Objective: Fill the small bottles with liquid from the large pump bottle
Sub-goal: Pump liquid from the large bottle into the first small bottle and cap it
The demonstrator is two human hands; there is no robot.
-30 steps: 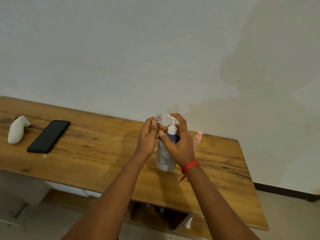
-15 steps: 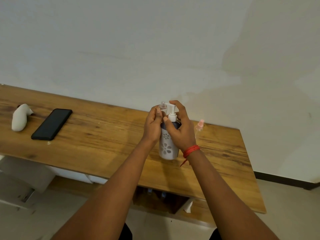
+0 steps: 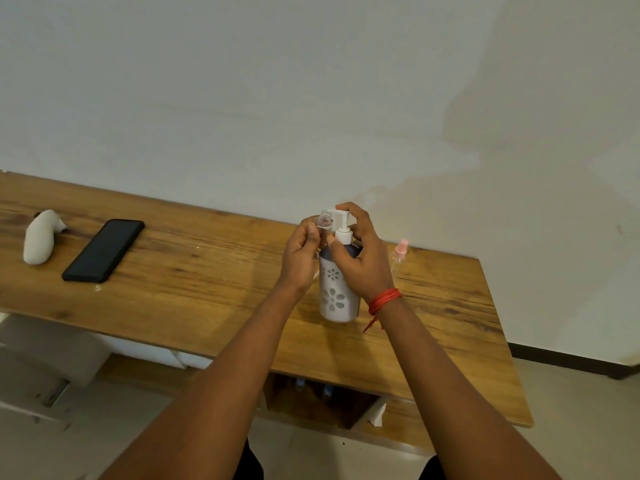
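A large pump bottle (image 3: 335, 296), white with a flower pattern and a dark shoulder, stands upright on the wooden table (image 3: 194, 292). My right hand (image 3: 363, 258) grips its neck from the right, with a finger on top of the white pump head (image 3: 337, 216). My left hand (image 3: 299, 258) holds a small clear uncapped bottle (image 3: 325, 218), whose open mouth sits right at the pump spout. Most of the small bottle is hidden behind my fingers. A second small clear bottle with a pink cap (image 3: 400, 252) stands just right of my right hand.
A black phone (image 3: 104, 250) lies flat on the table's left part, with a white rounded object (image 3: 40, 241) to its left. A white wall runs behind the table. The table's near edge and right end border open floor; a shelf shows underneath.
The view has shifted slightly. Both hands stay together at the pump bottle, and the small bottle's mouth has come closer to the spout.
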